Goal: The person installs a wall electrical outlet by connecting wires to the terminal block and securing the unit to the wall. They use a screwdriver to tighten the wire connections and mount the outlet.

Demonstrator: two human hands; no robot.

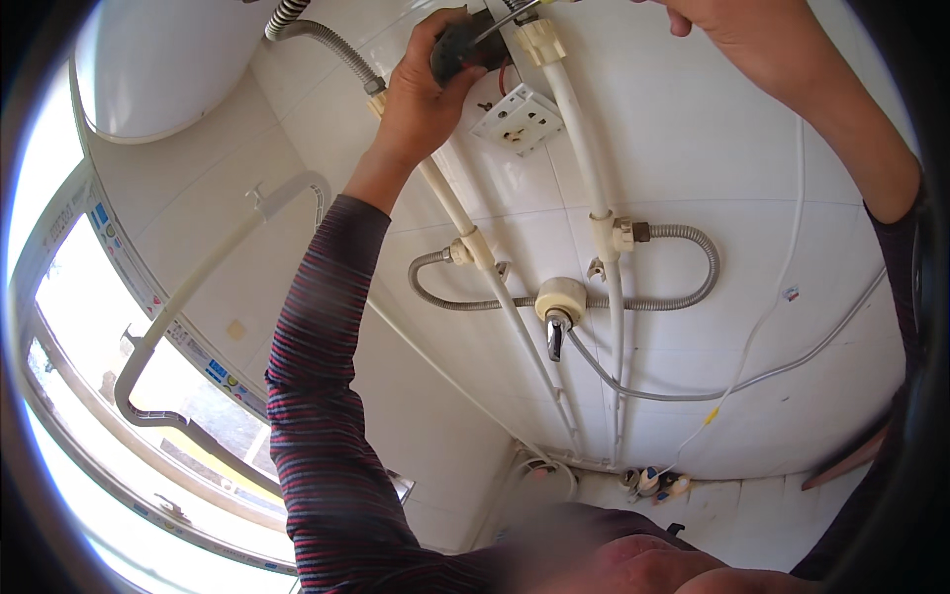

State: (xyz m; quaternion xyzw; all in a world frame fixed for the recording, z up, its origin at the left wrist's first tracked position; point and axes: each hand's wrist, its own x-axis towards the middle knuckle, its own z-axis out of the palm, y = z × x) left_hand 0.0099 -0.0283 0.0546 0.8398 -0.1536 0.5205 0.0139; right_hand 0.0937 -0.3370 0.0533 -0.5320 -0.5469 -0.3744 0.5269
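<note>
My left hand (427,84) reaches up to the tiled wall, its fingers closed round a dark grey, blocky piece (455,54) that is partly blurred. A thin metal shaft, apparently a screwdriver (501,27), meets this piece and slants up to the right. Its handle lies beyond the upper edge. At the upper right is my right hand (727,25), fingers curled and mostly cut off by the frame, in line with the shaft. Just below the dark piece, a white socket plate (517,121) sits tilted off the wall, with a red wire (503,77) above it.
Cream pipes (574,129) run down the wall on either side of a shower mixer (560,302). Flexible metal hoses (712,262) loop beside them. A white rounded tank (163,64) hangs upper left, above a window (148,366). A white cable (792,238) dangles at right; bottles (653,482) stand below.
</note>
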